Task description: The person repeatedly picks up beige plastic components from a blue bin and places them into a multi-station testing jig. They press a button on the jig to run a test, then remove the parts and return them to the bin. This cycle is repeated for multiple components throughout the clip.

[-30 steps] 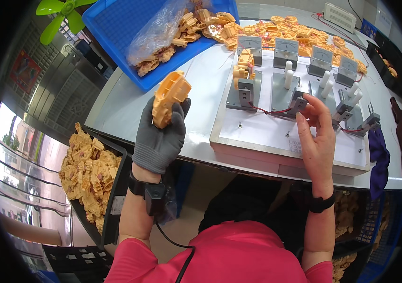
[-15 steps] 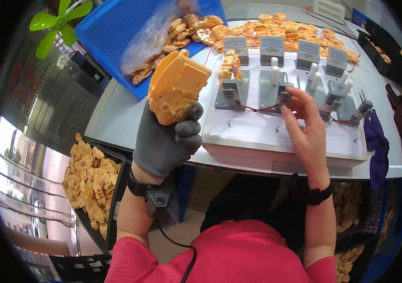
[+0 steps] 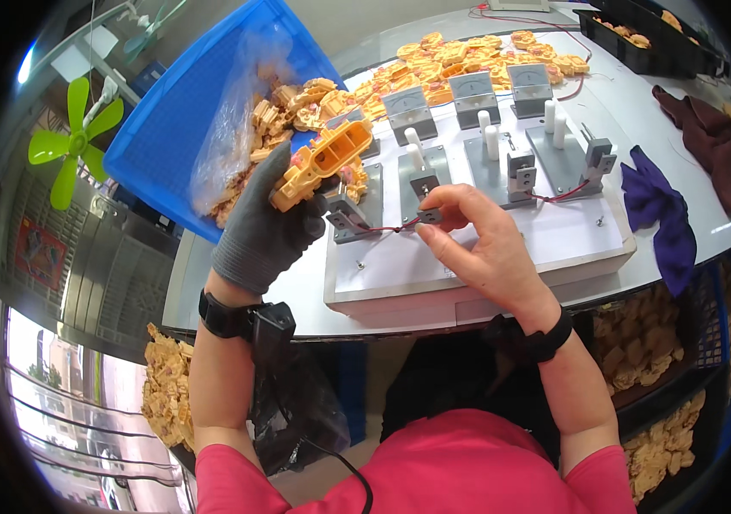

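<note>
My left hand (image 3: 254, 227), in a grey glove, is closed around a yellow plastic housing (image 3: 331, 158), tilted so that a rectangular cavity shows. My bare right hand (image 3: 494, 248) pinches a small grey block (image 3: 429, 217) between thumb and fingertips. That block belongs to a metal test fixture with two white pegs (image 3: 414, 152) and red and black wires (image 3: 391, 229). Just left of it, another yellow part (image 3: 354, 180) sits on the leftmost fixture, partly covered by the held housing. Several such fixtures stand in a row on a white board (image 3: 485, 278), with analog meters (image 3: 407, 111) behind them.
A blue bin (image 3: 160, 146) with yellow parts and clear plastic stands at the left. More yellow parts (image 3: 434, 64) lie behind the meters. Purple cloth (image 3: 664, 218) and brown cloth (image 3: 713, 146) rest at the right, near a black tray (image 3: 640, 51). Crates of parts sit below the table.
My left hand has turned the housing, bringing its cavity into sight, and moved it closer to the blue bin. My right hand still holds the grey block. The whole view has shifted.
</note>
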`<state>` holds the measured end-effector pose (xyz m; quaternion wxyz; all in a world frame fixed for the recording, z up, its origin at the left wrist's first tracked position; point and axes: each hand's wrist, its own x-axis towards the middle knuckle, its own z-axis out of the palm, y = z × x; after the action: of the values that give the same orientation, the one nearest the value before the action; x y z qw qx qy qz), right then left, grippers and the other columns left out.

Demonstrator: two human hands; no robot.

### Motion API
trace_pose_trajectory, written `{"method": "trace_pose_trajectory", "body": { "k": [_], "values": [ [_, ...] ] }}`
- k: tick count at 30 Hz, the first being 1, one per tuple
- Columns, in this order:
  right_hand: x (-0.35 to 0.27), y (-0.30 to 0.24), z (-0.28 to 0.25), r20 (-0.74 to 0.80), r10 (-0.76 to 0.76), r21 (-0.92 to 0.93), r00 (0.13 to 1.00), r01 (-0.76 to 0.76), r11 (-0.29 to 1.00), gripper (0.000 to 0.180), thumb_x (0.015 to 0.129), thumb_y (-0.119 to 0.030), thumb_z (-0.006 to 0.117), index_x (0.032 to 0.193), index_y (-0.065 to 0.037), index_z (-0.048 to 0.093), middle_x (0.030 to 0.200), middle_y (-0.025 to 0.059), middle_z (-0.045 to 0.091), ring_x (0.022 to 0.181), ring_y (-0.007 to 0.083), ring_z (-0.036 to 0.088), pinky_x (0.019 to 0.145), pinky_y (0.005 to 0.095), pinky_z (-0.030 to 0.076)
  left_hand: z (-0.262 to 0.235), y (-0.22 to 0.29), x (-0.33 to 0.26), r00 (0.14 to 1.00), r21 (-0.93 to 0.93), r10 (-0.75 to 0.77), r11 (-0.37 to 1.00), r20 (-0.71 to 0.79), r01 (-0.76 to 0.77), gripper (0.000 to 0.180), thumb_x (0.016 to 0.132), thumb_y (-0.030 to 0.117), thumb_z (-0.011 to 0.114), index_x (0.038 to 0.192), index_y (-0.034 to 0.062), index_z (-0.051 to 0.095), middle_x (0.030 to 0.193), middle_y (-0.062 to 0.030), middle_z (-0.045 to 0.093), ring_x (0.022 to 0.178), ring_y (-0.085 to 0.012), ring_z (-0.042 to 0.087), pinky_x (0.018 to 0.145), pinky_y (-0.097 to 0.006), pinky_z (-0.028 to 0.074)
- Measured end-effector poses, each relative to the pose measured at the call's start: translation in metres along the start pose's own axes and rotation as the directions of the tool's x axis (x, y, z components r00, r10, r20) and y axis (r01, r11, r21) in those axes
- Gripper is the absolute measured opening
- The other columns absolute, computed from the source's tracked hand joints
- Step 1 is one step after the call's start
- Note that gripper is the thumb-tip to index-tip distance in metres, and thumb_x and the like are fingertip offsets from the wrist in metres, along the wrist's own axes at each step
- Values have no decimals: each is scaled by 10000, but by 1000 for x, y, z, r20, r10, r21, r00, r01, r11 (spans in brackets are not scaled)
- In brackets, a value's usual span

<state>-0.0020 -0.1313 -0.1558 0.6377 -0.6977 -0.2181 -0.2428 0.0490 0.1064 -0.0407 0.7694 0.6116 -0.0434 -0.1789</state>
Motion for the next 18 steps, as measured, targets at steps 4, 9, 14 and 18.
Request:
{"method": "trace_pose_trajectory", "body": {
  "k": [4, 9, 14, 18],
  "values": [
    [-1, 0, 1, -2, 6, 12, 1000, -6, 1000, 245, 873, -140, 702, 1084, -36, 630, 923, 87, 614, 806, 186, 586, 776, 308, 507, 11, 9, 9, 986, 266, 136, 958, -95, -107, 458, 977, 444, 579, 1246, 73, 572, 989, -61, 672, 743, -102, 646, 609, -233, 524],
    [-1, 0, 0, -1, -4, 6, 1000, 4, 1000, 252, 878, -155, 696, 1088, -35, 625, 912, 89, 607, 805, 191, 584, 776, 312, 506, 42, 15, 31, 899, 832, 434, 476, 60, -286, 541, 952, 457, 614, 1313, 67, 511, 1102, -81, 603, 889, -105, 592, 706, -247, 474],
    [-1, -2, -1, 1, 8, -14, 1000, -8, 1000, 260, 878, -161, 700, 1092, -34, 623, 919, 91, 608, 807, 190, 587, 781, 311, 508, 55, 13, 76, 865, 944, 415, 38, 282, -326, 647, 926, 493, 629, 1333, 13, 478, 1110, -190, 630, 1035, -245, 630, 869, -338, 511],
    [-2, -1, 0, -8, 37, 34, 999, -37, 999, 261, 879, -162, 697, 1091, -29, 623, 922, 93, 609, 805, 190, 586, 778, 310, 505, 72, 5, 85, 922, 951, 280, -234, 266, -203, 637, 933, 468, 624, 1341, -2, 491, 1210, -246, 621, 1097, -315, 631, 946, -358, 481]
  ]
}}
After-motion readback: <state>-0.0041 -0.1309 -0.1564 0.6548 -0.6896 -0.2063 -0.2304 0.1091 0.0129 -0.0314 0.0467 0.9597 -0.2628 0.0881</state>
